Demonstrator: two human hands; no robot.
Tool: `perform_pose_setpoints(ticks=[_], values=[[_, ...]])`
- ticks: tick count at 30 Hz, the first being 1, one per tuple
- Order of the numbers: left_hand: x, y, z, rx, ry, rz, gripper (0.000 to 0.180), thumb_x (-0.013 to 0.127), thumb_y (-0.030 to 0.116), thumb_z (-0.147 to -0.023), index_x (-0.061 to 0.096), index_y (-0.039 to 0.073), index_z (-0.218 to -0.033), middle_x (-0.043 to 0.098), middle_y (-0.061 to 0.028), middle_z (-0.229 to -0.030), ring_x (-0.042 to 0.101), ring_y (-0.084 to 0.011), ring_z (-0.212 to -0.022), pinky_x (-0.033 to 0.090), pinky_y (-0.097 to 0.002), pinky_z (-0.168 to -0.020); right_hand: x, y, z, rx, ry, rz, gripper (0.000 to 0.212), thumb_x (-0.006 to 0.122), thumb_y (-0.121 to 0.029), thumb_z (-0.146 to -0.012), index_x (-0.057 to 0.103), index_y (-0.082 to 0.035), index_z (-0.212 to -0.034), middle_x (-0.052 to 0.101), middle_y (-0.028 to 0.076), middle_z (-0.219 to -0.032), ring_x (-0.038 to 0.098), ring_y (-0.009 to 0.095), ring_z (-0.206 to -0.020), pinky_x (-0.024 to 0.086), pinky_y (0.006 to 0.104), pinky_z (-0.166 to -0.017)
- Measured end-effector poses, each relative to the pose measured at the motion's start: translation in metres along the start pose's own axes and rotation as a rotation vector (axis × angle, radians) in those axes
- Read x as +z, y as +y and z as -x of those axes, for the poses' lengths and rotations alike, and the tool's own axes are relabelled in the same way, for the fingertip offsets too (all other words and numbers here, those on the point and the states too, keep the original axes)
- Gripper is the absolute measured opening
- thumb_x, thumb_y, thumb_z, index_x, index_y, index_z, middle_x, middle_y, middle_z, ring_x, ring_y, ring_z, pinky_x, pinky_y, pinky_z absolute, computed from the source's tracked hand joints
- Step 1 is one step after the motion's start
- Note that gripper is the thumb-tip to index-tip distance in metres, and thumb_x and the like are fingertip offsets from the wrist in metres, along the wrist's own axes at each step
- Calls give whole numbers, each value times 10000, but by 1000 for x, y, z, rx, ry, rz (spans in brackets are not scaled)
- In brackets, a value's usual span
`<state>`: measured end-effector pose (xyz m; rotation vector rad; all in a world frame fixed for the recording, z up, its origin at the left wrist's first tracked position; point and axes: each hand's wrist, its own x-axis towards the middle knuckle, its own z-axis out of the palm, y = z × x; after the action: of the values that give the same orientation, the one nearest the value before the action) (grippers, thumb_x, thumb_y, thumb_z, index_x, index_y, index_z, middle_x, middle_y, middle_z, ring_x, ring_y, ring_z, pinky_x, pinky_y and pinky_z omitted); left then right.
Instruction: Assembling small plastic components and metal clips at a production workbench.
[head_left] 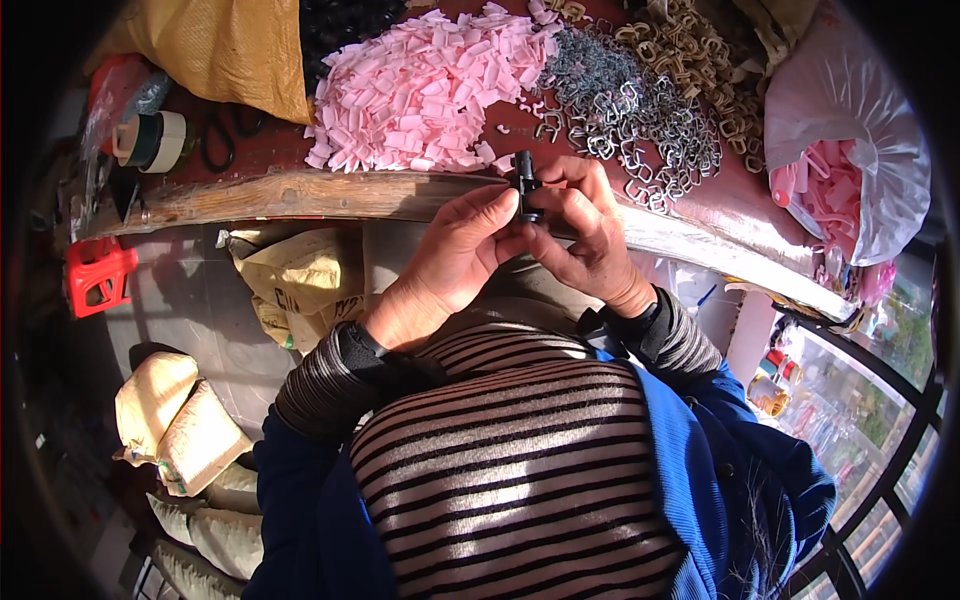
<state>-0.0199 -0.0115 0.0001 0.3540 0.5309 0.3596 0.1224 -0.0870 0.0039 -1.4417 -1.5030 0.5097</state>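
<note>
A small black plastic-looking piece [525, 172], narrow at the top and wider at the bottom, is held upright between my two hands just over the table's front edge. My left hand [452, 252] pinches it from the left, the thumb lying along its side. From the right, my right hand [588, 232] closes on it with thumb and bent fingers. The fingers cover part of the piece, so its exact kind cannot be made out. Just beyond it lies a heap of flat pink plastic pieces [420, 90]. Silver metal buckle-like rings [640, 130] are heaped to the far right.
Brass-coloured rings [690, 50] lie at the back right, near a white plastic bag [850, 90] of pink pieces. A yellow sack [220, 50] and a white-and-green roll [160, 141] sit at the left. A wooden edge [290, 194] fronts the table; a red stool [100, 277] stands below.
</note>
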Motion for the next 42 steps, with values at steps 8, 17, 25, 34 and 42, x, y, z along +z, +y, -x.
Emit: perform_pose_setpoints(ticks=[8, 17, 25, 34, 42], values=[[-3, -1, 0, -5, 6, 14, 170, 524, 183, -840, 571, 71, -959, 583, -9, -893, 557, -100, -753, 476, -253, -712, -2, 4, -1, -56, -34, -5, 226, 644, -74, -640, 560, 4, -834, 433, 141, -986, 453, 238, -869, 372, 314, -749], [-7, -2, -1, -10, -54, -33, 208, 509, 206, -845, 545, 84, -1010, 566, -23, -955, 553, -132, -855, 464, -275, -747, 0, 2, -1, -32, 8, -67, 204, 645, -50, -641, 560, 11, -816, 426, 133, -991, 464, 229, -870, 409, 290, -727], [-8, -2, 0, -13, -54, -41, 212, 508, 214, -845, 545, 86, -1010, 569, -22, -953, 554, -130, -855, 464, -273, -746, -4, 0, -3, -68, -48, -24, 231, 641, -32, -644, 564, 12, -857, 416, 135, -997, 458, 224, -882, 414, 286, -729], [-8, -2, 0, -13, -51, -46, 209, 506, 215, -846, 548, 87, -1005, 568, -23, -955, 554, -135, -859, 465, -272, -743, -3, 0, -3, -41, -40, -40, 224, 642, -37, -637, 559, 20, -838, 420, 141, -993, 474, 233, -868, 416, 289, -725], [-7, -1, 0, -16, -71, -34, 214, 504, 225, -847, 548, 91, -1008, 561, -30, -978, 548, -144, -880, 465, -274, -741, -1, 2, -2, 11, -37, -87, 230, 639, -46, -637, 557, 24, -841, 422, 141, -998, 479, 237, -882, 433, 287, -717]])
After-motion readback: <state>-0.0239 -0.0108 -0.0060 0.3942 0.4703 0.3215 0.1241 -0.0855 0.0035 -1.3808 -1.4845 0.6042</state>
